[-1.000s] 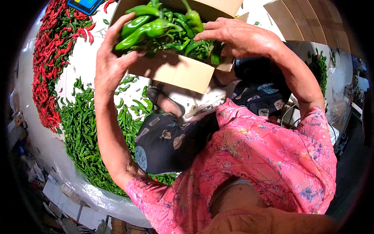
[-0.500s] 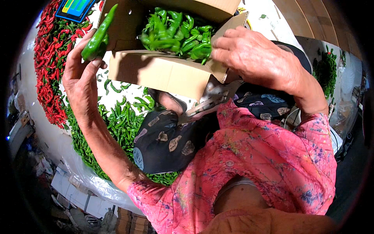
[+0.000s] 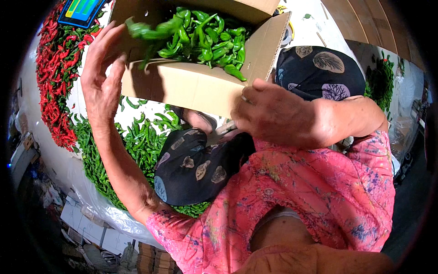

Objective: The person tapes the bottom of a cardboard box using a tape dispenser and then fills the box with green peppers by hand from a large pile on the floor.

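Green chili peppers (image 3: pixel 207 41) fill part of an open cardboard box (image 3: pixel 191 91) in front of me. Beside its left end is my left hand (image 3: pixel 101 68), palm toward the box, thumb and fingers apart with nothing between them. One green pepper (image 3: pixel 153 30), smeared by motion, is just right of those fingertips, over the box. My right hand (image 3: pixel 273 112) is at the box's front right corner with its fingers curled in. Whether it grips the front flap or some small thing is hidden.
Loose green peppers (image 3: pixel 137 146) lie heaped at my left, below the box. Further left is a long heap of red chilies (image 3: pixel 57 91). A blue-framed device with a screen (image 3: pixel 81 11) stands at the top left. A tape roll (image 3: pixel 287 34) is behind the box's right side.
The green pepper has left my left hand and is over the box; that hand's fingers have spread. My right hand has come down from the box's right side to its front corner.
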Motion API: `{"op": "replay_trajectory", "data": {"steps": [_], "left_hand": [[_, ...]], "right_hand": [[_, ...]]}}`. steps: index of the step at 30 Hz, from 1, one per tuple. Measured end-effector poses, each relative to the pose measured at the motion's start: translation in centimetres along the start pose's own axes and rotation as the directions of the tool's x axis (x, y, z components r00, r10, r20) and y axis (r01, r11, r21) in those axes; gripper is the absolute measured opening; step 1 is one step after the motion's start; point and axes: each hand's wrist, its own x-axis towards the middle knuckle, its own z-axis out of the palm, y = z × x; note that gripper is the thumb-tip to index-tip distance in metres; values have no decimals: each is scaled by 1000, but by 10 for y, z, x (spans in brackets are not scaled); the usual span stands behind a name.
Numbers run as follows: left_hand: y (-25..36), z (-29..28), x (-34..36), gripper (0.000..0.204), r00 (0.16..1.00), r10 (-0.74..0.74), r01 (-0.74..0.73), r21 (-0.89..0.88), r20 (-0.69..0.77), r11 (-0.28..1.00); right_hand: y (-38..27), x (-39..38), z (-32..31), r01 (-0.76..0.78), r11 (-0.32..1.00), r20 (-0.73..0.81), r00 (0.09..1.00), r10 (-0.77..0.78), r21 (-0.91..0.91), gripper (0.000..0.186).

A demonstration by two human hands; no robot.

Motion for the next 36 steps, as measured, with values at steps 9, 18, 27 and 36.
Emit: {"op": "replay_trajectory", "data": {"steps": [9,18,27,36], "left_hand": [[-87,11,-172,46,722,-636,620,-153,-274,770],[-180,178,-429,73,-7,-982,505,-849,-187,158],[-216,204,-385,85,-120,-947,198,-942,-297,271],[-248,126,-376,37,104,-939,443,-830,-327,338]], "right_hand": [[-11,1,-9,103,994,87,991,-100,-29,28],[-38,47,-21,153,960,188,962,-199,234,40],[-113,111,60,-86,883,254,966,-39,461,55],[-91,151,204,-403,636,327,914,240,658,26]]}}
